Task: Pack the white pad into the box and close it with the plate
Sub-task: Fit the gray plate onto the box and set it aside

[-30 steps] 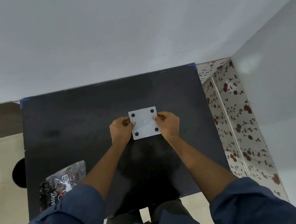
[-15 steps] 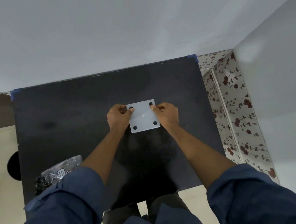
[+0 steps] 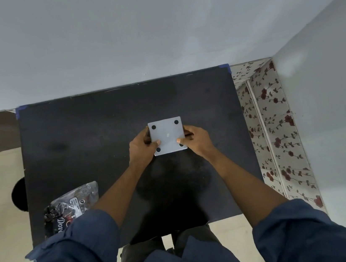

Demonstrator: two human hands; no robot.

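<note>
left hand point(image 3: 140, 147) and right hand point(image 3: 197, 139), fingers curled, thumbs atop the plate point(image 3: 167, 135), gripping its sides

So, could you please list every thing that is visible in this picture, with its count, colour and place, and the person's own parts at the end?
plate: one, light grey square with four dark holes near its corners, held flat above the middle of the table; what is under it is hidden.
table: one, black top with blue tape at the far corners, against the wall.
plastic bag: one, clear with black contents and a white label, near left part of the table.
flowered panel: one, white with red roses, right of the table.
left hand: one, grips the plate's left edge, thumb on top.
right hand: one, grips the plate's right edge, thumb on top.
sleeves: two, dark blue, rolled up, bottom of the view.
</note>
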